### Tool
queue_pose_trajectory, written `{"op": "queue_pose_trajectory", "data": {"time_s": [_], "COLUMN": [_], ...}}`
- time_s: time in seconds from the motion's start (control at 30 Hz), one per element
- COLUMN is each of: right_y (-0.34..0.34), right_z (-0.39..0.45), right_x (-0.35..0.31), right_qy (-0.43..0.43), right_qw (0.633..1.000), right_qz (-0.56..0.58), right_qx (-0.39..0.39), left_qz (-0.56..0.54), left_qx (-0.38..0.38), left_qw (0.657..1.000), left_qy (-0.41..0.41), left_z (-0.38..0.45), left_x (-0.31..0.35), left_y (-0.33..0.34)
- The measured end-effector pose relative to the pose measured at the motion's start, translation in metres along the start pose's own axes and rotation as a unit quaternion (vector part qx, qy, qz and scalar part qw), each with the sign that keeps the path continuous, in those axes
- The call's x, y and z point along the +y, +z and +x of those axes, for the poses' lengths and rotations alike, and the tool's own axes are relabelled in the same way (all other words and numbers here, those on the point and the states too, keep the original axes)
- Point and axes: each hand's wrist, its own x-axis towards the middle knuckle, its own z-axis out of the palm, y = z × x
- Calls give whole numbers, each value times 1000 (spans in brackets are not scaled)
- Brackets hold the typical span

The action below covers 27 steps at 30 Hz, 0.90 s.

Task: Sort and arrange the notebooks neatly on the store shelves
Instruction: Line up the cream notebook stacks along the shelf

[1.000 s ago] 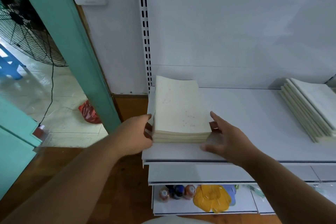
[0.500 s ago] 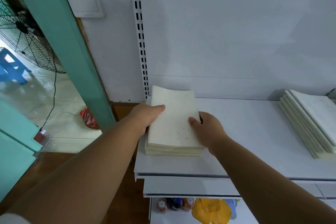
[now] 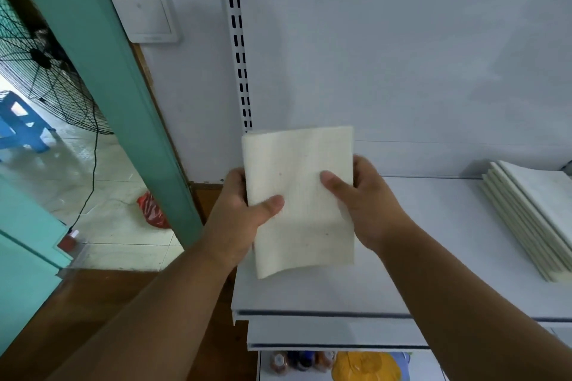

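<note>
Notebooks are being held up off the white shelf in a cream bundle, tilted so that the cover is facing the wearer and the lower edge is hanging over the shelf's left end. How many are in the bundle cannot be told from this side, since only the top cover is being shown. The bundle is being gripped at its left edge by the left hand, with the thumb laid across the cover and the fingers hidden behind, and at its right edge by the right hand in the same way. A grip on both sides is probably being used so that the loose, floppy covers are being kept together and square; the lower left corner is being seen to curl slightly, which suggests soft paper.

A second stack of like notebooks is lying fanned at the right end of the same shelf, well apart from the hands. The bundle is probably being lifted so that its edges can be evened or a spot chosen before it is set down. Bottles and a yellow item are being kept on a lower shelf.
</note>
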Motion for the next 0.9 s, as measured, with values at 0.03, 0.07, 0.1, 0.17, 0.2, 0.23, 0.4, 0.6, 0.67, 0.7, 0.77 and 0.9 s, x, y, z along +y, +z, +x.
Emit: {"op": "queue_pose_trajectory", "data": {"time_s": [0.03, 0.07, 0.1, 0.17, 0.2, 0.23, 0.4, 0.6, 0.67, 0.7, 0.77, 0.9], "right_y": [-2, -2, -3, -1, 1, 2, 7, 10, 15, 16, 16, 15], "right_z": [-4, -8, -11, -19, -22, -25, -32, -37, -38, -38, -37, -36], "right_x": [-2, -2, 1, 5, 7, 8, 5, 2, 10, 14, 23, 46], "right_qy": [-26, -42, -53, -74, -88, -103, -133, -188, -194, -197, -191, -157], "right_qw": [1000, 999, 998, 996, 994, 992, 986, 982, 981, 980, 981, 987], "right_qz": [2, 2, 1, 4, 15, 25, 15, 12, 9, 12, 15, -14], "right_qx": [-6, -16, -28, -48, -57, -71, -95, -20, -4, 1, 6, -11], "left_qz": [2, 1, -3, 4, 7, 2, -39, 30, 57, 64, 72, 114], "left_qx": [-8, -21, -31, -54, -67, -79, -103, -38, -11, -4, 8, 11], "left_qw": [1000, 999, 999, 997, 996, 995, 991, 991, 987, 984, 978, 963], "left_qy": [18, 30, 36, 49, 54, 55, 74, 128, 150, 165, 195, 242], "left_z": [-2, -4, -6, -11, -14, -17, -23, -34, -33, -31, -26, -22], "left_x": [1, 0, -1, -6, -9, -11, -13, -10, -17, -19, -23, -36], "left_y": [-3, -6, -8, -14, -16, -18, -16, -6, -6, -7, -7, -9]}}
